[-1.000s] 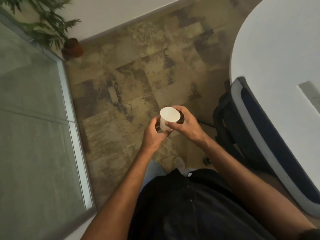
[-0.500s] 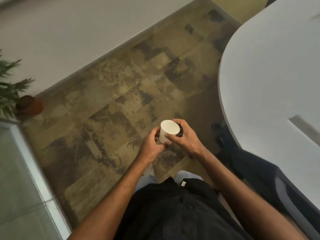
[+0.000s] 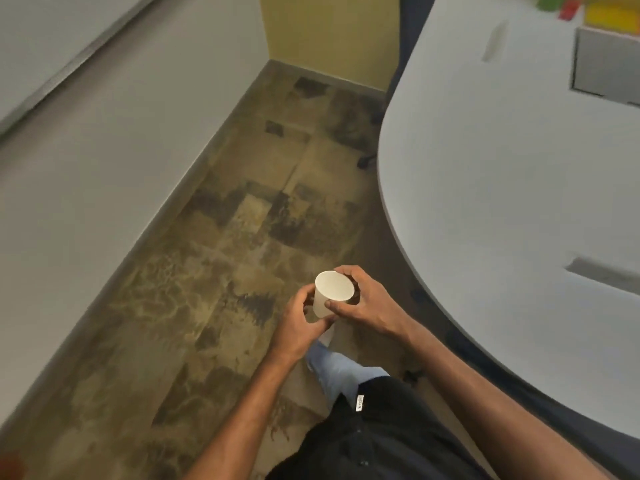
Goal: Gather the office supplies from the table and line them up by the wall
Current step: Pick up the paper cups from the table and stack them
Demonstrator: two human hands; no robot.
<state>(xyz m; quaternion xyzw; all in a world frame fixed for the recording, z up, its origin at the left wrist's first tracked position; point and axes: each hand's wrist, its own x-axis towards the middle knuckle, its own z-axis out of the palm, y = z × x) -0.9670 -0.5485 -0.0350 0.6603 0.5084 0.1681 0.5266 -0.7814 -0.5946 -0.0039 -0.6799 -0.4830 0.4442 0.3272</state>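
Above the patterned carpet, left hand (image 3: pixel 297 323) and right hand (image 3: pixel 360 301) both grip a small white paper cup (image 3: pixel 330 294); best kept level while walked to the grey wall (image 3: pixel 114 140).

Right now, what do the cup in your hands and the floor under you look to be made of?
The white cup, held by the left hand and right hand, looks like paper: matte, opaque, with no gloss, though thin plastic can't be ruled out. The floor looks like carpet tile: mottled olive and dark square patches, dull with no reflections. Blur hides any pile.
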